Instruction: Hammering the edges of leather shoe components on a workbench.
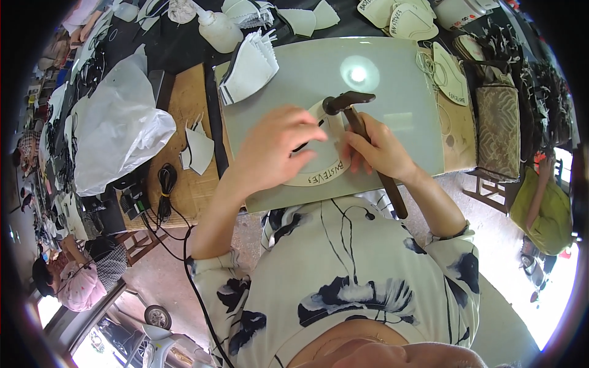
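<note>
Right grip (383, 150) around hammer (358, 124) over pattern (320, 167); fanned pieces (251, 69), bottle (219, 32) beyond.

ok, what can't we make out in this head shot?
All in the head view:
- Left part of the curved white piece: behind the left hand.
- Left fingertips' contact: motion blur.
- Middle of the hammer handle: covered by the right hand.
- Anything under the plastic bag: bag covers it.
- White tub: cut off by top edge.
</note>
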Demonstrator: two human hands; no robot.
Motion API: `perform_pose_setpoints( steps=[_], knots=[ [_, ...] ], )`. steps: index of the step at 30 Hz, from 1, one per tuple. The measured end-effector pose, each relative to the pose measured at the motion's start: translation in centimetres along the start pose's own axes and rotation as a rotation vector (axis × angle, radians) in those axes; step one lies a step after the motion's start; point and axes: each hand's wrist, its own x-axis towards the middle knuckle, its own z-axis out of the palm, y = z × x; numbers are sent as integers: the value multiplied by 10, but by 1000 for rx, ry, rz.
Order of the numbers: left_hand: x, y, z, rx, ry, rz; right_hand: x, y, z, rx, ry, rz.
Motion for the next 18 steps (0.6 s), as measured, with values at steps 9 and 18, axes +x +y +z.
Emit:
perform_pose_setpoints(
  steps=[9, 18],
  knots=[
    [32, 11, 6, 520, -428, 139, -5, -11, 4, 33, 49, -20],
    [2, 1, 28, 536, -205, 132, 3, 6, 15, 146, -11, 135]
  ],
)
